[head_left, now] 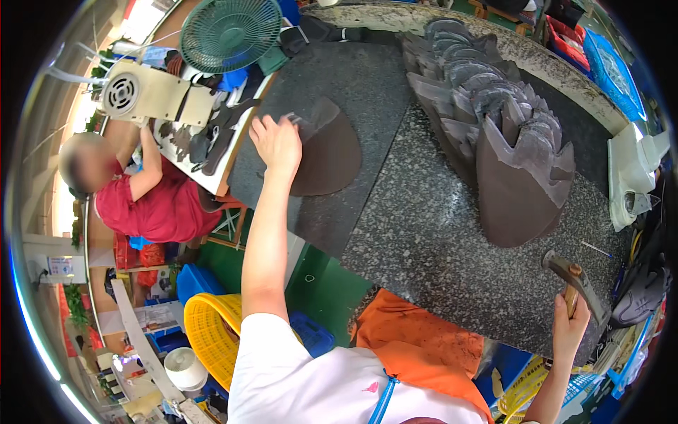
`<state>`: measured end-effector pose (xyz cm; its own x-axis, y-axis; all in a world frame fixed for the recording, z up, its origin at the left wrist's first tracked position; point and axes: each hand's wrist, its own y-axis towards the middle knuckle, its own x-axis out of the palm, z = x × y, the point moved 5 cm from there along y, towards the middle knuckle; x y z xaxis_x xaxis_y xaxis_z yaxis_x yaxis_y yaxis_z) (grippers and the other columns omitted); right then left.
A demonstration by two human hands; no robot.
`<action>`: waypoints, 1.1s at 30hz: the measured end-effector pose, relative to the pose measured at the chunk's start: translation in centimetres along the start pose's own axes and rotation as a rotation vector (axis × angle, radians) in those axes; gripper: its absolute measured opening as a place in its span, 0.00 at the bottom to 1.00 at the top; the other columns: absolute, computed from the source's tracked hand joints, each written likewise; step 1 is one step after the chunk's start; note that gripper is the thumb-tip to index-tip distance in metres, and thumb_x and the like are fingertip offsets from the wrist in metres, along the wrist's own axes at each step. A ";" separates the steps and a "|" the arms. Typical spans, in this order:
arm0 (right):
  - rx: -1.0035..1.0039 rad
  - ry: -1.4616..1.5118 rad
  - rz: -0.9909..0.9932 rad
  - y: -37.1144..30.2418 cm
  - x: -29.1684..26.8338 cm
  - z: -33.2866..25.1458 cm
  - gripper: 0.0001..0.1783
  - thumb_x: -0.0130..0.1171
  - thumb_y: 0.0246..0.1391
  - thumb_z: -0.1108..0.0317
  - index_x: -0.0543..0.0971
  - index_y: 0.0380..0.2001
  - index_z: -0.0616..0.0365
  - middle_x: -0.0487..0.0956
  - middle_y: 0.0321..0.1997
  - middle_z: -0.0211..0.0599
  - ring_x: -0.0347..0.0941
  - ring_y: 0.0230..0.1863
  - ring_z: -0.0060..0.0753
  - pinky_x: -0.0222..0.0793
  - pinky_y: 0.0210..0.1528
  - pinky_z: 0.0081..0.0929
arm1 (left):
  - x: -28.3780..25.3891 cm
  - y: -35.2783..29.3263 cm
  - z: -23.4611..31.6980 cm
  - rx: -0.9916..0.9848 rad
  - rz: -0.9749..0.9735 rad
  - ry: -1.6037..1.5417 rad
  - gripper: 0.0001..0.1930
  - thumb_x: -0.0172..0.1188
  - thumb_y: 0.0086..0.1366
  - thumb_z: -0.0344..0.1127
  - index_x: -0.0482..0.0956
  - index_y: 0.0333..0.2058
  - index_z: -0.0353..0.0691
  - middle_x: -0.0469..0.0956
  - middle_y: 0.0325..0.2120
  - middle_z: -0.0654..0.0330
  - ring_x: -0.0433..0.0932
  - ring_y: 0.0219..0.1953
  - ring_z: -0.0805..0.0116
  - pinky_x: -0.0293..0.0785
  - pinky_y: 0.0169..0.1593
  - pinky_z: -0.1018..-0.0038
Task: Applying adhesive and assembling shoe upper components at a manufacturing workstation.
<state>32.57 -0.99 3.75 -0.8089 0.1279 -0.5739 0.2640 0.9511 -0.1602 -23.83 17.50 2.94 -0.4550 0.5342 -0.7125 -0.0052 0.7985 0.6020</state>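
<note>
My left hand (277,145) is stretched out over the left edge of a flat, dark brown rounded piece (328,159), which looks like a shoe upper. Its fingers are slightly bent and apart, the tips a little blurred; whether they press on the piece is unclear. At the right, my right hand (571,331) is closed round the wooden handle of a hammer (580,279) with a long, curved metal head, held over the table's near right part. Between my hands, farther back, lies a long overlapping row of similar brown pieces (522,191).
A dark mat (318,78) covers the left part of the speckled stone table (417,219). A green fan (232,32) and a cream sewing machine (152,95) stand at the left, where a person in red (159,205) sits. A yellow basket (208,325) is below my left arm.
</note>
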 end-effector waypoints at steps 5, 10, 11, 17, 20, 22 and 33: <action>-0.141 -0.067 -0.037 0.3 2.3 -2.2 0.09 0.61 0.56 0.71 0.77 0.39 0.64 0.74 0.29 0.30 0.67 0.30 0.19 0.66 0.35 0.22 | 1.7 0.0 -2.2 0.000 -0.187 -0.162 0.12 0.68 0.54 0.41 0.84 0.31 0.38 0.79 0.29 0.59 0.75 0.35 0.62 0.70 0.41 0.63; -0.120 -0.100 -0.012 -1.4 2.3 -1.3 0.11 0.60 0.56 0.72 0.76 0.43 0.63 0.73 0.32 0.29 0.65 0.31 0.18 0.65 0.34 0.22 | 4.0 0.5 -6.5 -0.531 -1.104 -1.537 0.08 0.69 0.55 0.37 0.79 0.27 0.43 0.78 0.26 0.67 0.74 0.26 0.73 0.69 0.32 0.75; -0.127 -0.098 -0.016 -1.5 2.1 -1.4 0.11 0.60 0.56 0.72 0.76 0.43 0.63 0.73 0.32 0.29 0.65 0.31 0.18 0.65 0.34 0.22 | 2.4 0.5 -6.6 -0.473 -1.170 -1.638 0.09 0.69 0.55 0.37 0.78 0.26 0.42 0.78 0.27 0.68 0.74 0.27 0.72 0.69 0.33 0.74; 0.017 -0.209 -0.042 -3.0 0.7 0.7 0.14 0.62 0.54 0.69 0.78 0.43 0.63 0.76 0.33 0.32 0.70 0.35 0.23 0.68 0.40 0.25 | -20.1 -0.5 2.9 0.274 -0.258 -1.043 0.10 0.69 0.51 0.33 0.78 0.30 0.37 0.75 0.22 0.58 0.73 0.24 0.60 0.67 0.29 0.70; 0.072 -0.231 -0.058 -2.8 0.3 -0.6 0.15 0.65 0.53 0.67 0.79 0.43 0.62 0.79 0.37 0.34 0.73 0.38 0.26 0.70 0.45 0.25 | -29.3 -3.4 6.8 0.617 -0.057 -1.104 0.16 0.73 0.44 0.32 0.83 0.35 0.42 0.75 0.19 0.63 0.73 0.19 0.66 0.66 0.22 0.72; -0.055 -0.156 -0.018 -2.7 0.4 -2.4 0.14 0.65 0.52 0.69 0.79 0.42 0.60 0.78 0.36 0.35 0.73 0.38 0.24 0.69 0.44 0.24 | -30.8 -4.6 8.5 0.654 -0.103 -1.438 0.19 0.74 0.44 0.31 0.84 0.39 0.40 0.75 0.18 0.64 0.72 0.17 0.69 0.65 0.19 0.73; -0.445 -0.464 -0.319 -4.0 1.3 -5.3 0.11 0.62 0.49 0.63 0.72 0.31 0.56 0.76 0.21 0.39 0.76 0.23 0.47 0.69 0.23 0.40 | -21.0 -11.4 25.3 0.766 -0.277 -1.432 0.10 0.67 0.49 0.26 0.81 0.32 0.43 0.73 0.26 0.65 0.70 0.30 0.64 0.65 0.37 0.68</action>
<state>27.67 -3.11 7.92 -0.4781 -0.2139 -0.8518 -0.2673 0.9593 -0.0909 8.35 4.23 1.97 0.6293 -0.1806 -0.7559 0.6705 0.6180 0.4106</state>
